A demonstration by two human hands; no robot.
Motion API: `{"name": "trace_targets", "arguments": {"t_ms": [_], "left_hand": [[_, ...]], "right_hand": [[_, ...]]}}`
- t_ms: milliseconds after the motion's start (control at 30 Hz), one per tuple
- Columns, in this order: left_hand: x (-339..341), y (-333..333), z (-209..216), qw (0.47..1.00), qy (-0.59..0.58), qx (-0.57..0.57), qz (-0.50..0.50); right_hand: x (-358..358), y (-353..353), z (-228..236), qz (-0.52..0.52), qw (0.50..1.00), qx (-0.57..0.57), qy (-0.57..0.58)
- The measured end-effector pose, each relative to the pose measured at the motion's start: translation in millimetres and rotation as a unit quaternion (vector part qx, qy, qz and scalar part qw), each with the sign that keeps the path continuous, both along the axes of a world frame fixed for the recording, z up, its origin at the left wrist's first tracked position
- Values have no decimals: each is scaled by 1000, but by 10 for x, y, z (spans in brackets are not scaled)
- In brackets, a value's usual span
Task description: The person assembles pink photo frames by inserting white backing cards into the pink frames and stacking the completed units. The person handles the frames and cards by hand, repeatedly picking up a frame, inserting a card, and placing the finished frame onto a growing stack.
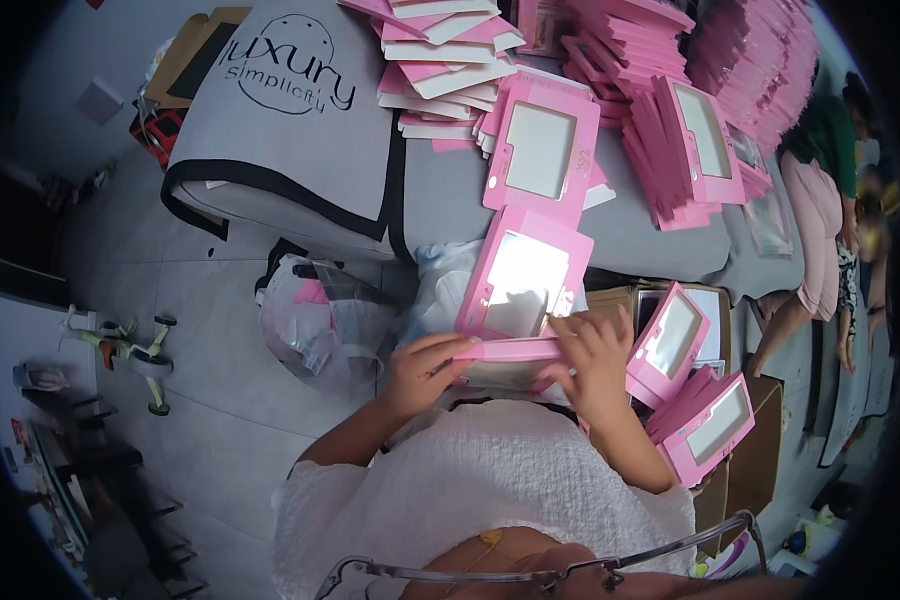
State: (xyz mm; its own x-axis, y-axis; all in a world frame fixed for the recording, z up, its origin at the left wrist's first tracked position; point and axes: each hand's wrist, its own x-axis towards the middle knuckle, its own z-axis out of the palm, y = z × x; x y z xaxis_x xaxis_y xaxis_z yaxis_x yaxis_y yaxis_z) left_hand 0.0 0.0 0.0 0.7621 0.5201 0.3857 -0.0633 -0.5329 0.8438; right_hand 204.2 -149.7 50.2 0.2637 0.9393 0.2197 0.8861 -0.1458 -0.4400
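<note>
Pink box [515, 349] just in front of white top [480, 470]: L grip [422, 372] pinching L end, R grip [592, 365] w/ fingers round R end. Risk: uneven squeeze could crease wall; windowed box [523, 272] just beyond might get nudged.

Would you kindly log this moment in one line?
left hand: at left end of pink packaging; right hand: at its right end; ahead: pink pieces piled on grey couch; right side: cardboard carton
</note>
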Motion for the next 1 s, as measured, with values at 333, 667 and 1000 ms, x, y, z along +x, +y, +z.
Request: {"name": "trace_targets", "arguments": {"t_ms": [333, 667, 1000], "left_hand": [[1084, 507, -458, 985, 76, 14, 152], [1493, 809, -875, 961, 208, 34, 180], [1110, 740, -982, 969, -10, -225, 104]], "right_hand": [[1930, -606, -462, -197, 959, -49, 200], [2533, -320, -891, -285, 950, -73, -107], [625, 377, -1479, -219, 731, 180, 621]]}}
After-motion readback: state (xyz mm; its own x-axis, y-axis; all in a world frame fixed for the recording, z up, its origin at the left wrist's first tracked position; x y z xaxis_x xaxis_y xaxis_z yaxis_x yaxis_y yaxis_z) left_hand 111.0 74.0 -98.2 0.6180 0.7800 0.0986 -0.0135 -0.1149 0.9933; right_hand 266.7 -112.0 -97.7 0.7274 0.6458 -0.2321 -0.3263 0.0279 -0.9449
